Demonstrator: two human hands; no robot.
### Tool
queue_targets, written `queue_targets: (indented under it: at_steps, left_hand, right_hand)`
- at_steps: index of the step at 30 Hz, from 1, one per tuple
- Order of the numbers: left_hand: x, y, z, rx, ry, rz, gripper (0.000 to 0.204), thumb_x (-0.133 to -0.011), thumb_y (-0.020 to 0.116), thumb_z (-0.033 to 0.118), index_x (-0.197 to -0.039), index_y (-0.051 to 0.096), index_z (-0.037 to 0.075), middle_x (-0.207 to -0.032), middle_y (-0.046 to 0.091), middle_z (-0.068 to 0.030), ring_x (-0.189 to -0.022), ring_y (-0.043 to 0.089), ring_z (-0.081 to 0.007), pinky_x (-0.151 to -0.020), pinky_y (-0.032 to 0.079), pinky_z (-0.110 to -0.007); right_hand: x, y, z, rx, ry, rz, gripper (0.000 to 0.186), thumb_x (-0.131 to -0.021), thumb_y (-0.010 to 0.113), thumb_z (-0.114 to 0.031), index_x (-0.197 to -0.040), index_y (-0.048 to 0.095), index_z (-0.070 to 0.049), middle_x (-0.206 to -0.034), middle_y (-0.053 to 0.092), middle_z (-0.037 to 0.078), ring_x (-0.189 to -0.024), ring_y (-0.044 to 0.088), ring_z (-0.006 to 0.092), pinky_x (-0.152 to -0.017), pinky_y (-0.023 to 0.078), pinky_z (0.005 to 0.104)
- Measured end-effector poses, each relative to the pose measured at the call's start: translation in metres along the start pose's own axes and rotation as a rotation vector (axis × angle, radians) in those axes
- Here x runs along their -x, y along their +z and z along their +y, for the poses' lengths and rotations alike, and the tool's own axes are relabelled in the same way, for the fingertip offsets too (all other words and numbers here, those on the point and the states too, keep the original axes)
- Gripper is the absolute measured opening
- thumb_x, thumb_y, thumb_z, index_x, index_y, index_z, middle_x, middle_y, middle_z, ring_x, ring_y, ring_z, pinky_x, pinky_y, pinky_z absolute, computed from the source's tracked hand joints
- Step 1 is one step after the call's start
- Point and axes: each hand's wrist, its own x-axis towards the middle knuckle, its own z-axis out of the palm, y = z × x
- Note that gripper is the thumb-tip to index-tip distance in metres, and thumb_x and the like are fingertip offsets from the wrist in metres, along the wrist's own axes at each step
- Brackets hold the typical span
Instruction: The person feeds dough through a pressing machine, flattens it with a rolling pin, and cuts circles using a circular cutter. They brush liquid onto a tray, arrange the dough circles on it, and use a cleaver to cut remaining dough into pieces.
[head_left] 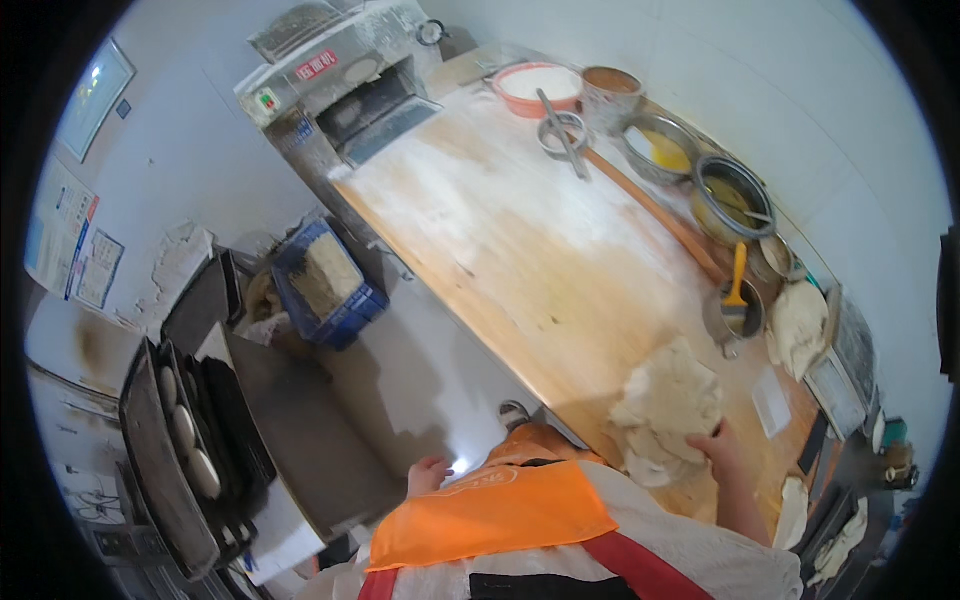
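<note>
A large pale piece of dough (pixel 668 405), uneven and folded over itself, lies at the near right end of the floured wooden table (pixel 520 270). My right hand (pixel 712 446) grips its right edge, the thumb on top and the other fingers mostly hidden. Away from the table, beside my orange apron (pixel 495 515), hangs my left hand (pixel 428 474) with loosely spread fingers and nothing in it. Just beyond the dough, a metal pot (pixel 722 325) holds a brush with a yellow handle (pixel 738 272). A pale dough lump (pixel 798 325) sits farther right.
A long wooden rolling pin (pixel 650 215) lies diagonally across the table. Along the wall stand a red bowl of flour (pixel 538 88), a bucket (pixel 612 95), a metal bowl (pixel 660 150) and a pot (pixel 735 200). A dough-rolling machine (pixel 345 85), blue crate (pixel 330 285) and racked trays (pixel 185 440) are left.
</note>
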Motion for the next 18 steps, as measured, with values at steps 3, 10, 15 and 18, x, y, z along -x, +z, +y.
queue_targets:
  at_steps: [3,10,15,18]
  left_hand:
    - [-0.05,-0.042,0.09,0.034,0.194,0.001,0.037,-0.084,0.065,0.018,-0.109,0.062,-0.008,-0.094,0.069,-0.0123,-0.082,0.066,-0.0165,-0.071,0.05,-0.029]
    - [-0.169,-0.109,0.265,0.042,0.466,0.014,0.04,-0.087,0.064,0.016,-0.119,0.056,-0.006,-0.112,0.064,-0.012,-0.1,0.061,-0.018,-0.09,0.046,-0.028]
    - [-0.263,-0.16,0.35,-0.11,0.634,-0.068,0.062,-0.087,0.067,0.024,-0.136,0.043,-0.004,-0.137,0.05,-0.0171,-0.125,0.05,-0.0258,-0.102,0.04,-0.034]
    - [-0.283,-0.156,0.436,-0.397,0.596,-0.126,0.08,-0.083,0.071,0.035,-0.142,0.034,-0.004,-0.142,0.043,-0.0231,-0.132,0.043,-0.0317,-0.107,0.035,-0.037]
  right_hand:
    - [-0.096,0.176,-0.054,0.005,-0.193,-0.017,0.072,-0.061,0.084,-0.013,-0.125,0.053,0.002,-0.11,0.064,0.014,-0.099,0.061,0.0214,-0.083,0.05,0.0337]
    - [-0.269,0.459,-0.18,0.154,-0.484,-0.063,0.075,-0.067,0.081,-0.029,-0.129,0.05,0.001,-0.12,0.059,0.023,-0.111,0.058,0.0303,-0.094,0.045,0.0391]
    - [-0.288,0.554,-0.232,0.552,-0.747,0.337,0.078,-0.077,0.072,-0.043,-0.133,0.043,0.002,-0.133,0.047,0.028,-0.126,0.042,0.0428,-0.105,0.035,0.0472]
    - [-0.306,0.578,-0.233,0.478,-0.518,0.347,0.078,-0.079,0.07,-0.046,-0.134,0.042,0.002,-0.131,0.049,0.027,-0.127,0.04,0.0423,-0.107,0.032,0.0474]
